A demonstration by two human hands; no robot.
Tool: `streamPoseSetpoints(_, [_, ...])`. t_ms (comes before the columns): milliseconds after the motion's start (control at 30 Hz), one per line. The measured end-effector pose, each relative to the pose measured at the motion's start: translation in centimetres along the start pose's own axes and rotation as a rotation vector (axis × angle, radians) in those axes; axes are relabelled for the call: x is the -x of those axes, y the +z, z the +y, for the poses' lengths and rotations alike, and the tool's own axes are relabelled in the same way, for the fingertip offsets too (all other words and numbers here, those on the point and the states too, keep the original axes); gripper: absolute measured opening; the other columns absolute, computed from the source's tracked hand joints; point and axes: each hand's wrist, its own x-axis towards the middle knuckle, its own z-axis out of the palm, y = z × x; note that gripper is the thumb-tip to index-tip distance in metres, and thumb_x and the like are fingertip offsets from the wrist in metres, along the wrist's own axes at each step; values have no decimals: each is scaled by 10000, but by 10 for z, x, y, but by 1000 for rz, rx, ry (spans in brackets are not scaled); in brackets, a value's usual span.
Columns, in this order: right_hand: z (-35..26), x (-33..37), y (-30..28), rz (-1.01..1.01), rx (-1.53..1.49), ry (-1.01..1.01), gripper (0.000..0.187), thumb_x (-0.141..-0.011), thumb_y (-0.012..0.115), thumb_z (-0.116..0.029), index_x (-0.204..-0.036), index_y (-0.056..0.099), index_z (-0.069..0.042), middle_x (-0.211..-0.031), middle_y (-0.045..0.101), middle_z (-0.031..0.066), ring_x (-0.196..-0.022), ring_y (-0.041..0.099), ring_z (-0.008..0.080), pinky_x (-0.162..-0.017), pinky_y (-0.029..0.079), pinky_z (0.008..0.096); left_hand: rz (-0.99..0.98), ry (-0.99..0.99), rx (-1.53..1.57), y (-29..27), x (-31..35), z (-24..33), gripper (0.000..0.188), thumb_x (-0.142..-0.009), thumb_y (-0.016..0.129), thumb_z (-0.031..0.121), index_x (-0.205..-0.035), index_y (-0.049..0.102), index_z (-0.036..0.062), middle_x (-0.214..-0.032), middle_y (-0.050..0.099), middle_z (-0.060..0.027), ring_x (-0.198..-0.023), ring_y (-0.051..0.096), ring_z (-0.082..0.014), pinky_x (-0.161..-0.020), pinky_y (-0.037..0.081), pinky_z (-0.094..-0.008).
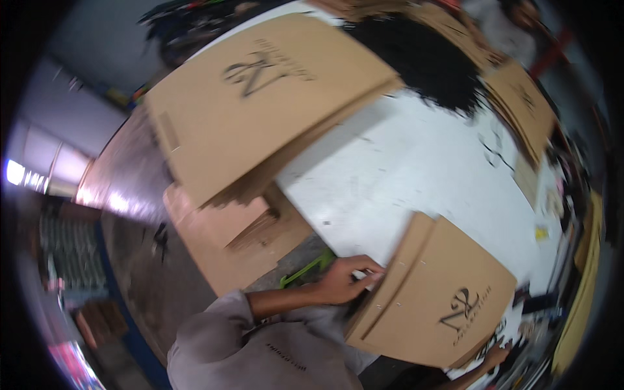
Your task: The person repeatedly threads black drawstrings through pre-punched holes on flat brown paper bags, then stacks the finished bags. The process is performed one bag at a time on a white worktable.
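A stack of flat brown kraft paper bags [416,305] with a black printed logo lies on the white table, close in front of me. My left hand [348,279] is at the stack's left edge, thumb and fingers drawn together; whatever is between them is too small to make out. Past the stack's lower right edge is my right hand [497,356], small and partly blurred, near some black cords. Its fingers do not show clearly enough to tell their hold.
A bigger stack of printed brown bags [260,104] covers the table's left side. Below it, plain brown cardboard [250,253] rests. A black heap of cords [422,58] lies at the far side, beside more bags [523,104]. Another person [500,29] is at the far right.
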Motion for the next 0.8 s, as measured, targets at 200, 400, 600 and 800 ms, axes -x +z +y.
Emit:
streamPoseSetpoints(200, [100,40,33,69,3,-225,187,-835,664,-46,-919,733,106,-797,699,297,-742,692,413,-705,517,480,19,41,85,17,-24,-13,94,-1010,619,-2,-1079,675,-34,-1015,717,-144,-911,700,-194,-828,566,-329])
streamPoseSetpoints(400, [11,59,-4,483,58,-118,127,-913,666,-56,-956,745,34,-1112,692,211,-1025,633,402,-931,482,478,130,29,23,22,-32,-5,121,-1016,626,49,-1094,655,-38,-992,710,-131,-846,678,-164,-765,560,-301])
streamPoseSetpoints(600, [-138,108,-34,276,-792,-195,69,-974,646,-44,-998,666,18,-962,700,141,-857,664,260,-792,522,338,-94,-392,-38,25,-43,25,322,-985,708,83,-1255,597,-53,-955,734,-141,-737,707,-160,-694,593,-275])
streamPoseSetpoints(800, [-182,165,-21,-203,-448,-706,266,-732,760,45,-980,698,-28,-982,677,112,-883,641,349,-814,521,423,-159,-417,-36,47,-55,13,482,-941,753,36,-1351,525,-78,-935,729,-166,-725,723,-170,-637,587,-267])
